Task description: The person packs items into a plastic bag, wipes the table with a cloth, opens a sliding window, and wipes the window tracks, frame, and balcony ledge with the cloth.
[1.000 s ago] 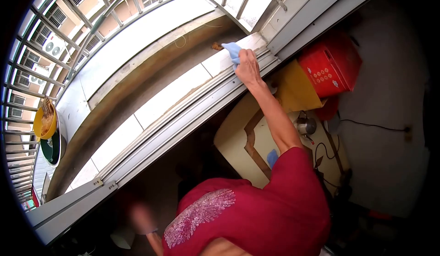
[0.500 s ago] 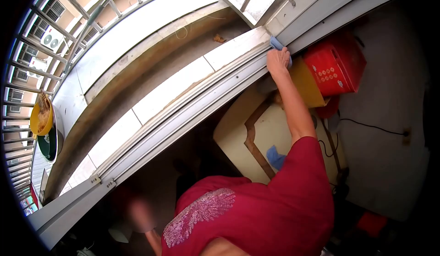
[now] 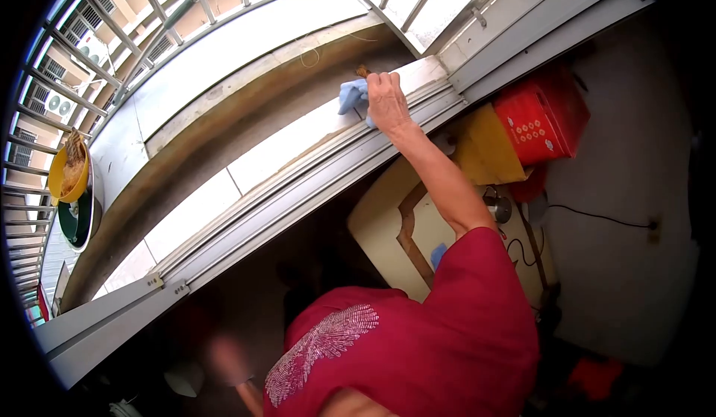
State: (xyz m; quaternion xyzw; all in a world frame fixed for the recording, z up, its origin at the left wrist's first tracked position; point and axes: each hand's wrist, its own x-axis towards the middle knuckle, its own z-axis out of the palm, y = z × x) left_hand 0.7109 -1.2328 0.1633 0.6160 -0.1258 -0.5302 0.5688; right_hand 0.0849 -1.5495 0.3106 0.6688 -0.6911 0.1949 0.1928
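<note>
My right hand (image 3: 388, 105) is closed around a light blue cloth (image 3: 351, 96), whose loose end hangs out ahead of the fingers. The cloth lies against the white tiled sill (image 3: 298, 135), just outside the metal sliding-window track (image 3: 291, 201). My left hand (image 3: 227, 359) hangs low at the left, in the dark below the track; it is blurred, and its fingers cannot be made out.
Metal railings (image 3: 160, 25) curve round the outer ledge, with a yellow basin (image 3: 68, 176) and a green one (image 3: 75, 223) at the left. Inside, a cream-topped table (image 3: 388, 215) bears a red box (image 3: 538, 111) and a blue cloth piece (image 3: 438, 254). A black cord (image 3: 597, 209) runs along the wall.
My right hand has moved left along the sill with the cloth, away from the corner by the window frame. My left hand stays low at the left.
</note>
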